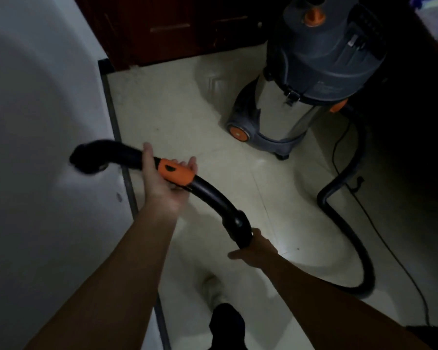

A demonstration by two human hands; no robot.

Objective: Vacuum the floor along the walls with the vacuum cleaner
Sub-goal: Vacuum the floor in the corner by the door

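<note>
Two hands share the load in our one head view, looking down a narrow strip of pale floor (187,109) beside a white wall (41,122). Our left hand (166,179) lies palm up under the curved black wand (208,193), fingers spread and loose around its orange collar (176,173), cradling rather than clamping; we judge this lets the tube swivel while the hand steers its front end. Our right hand (256,250) is wrapped around the rear cuff where the wand meets the hose (357,248), thumb out to the side, giving the push and taking the hose's drag. The nozzle end (89,160) points left and sits against, or just in front of, the wall above the dark skirting strip (116,137); it is blurred and the light is dim, so we cannot tell whether it touches. It looks raised off the floor, so the sweep along the edge seems not yet under way here. The vacuum cleaner (309,79), a steel drum with a grey top and orange wheel, stands well apart toward the dark wooden door (177,29), out of the working lane. Its hose loops wide on the right, with a thin cord (390,251) beside it, leaving slack so we can walk the wall without tugging the drum. A dark foot (225,324) shows below, near the skirting.
</note>
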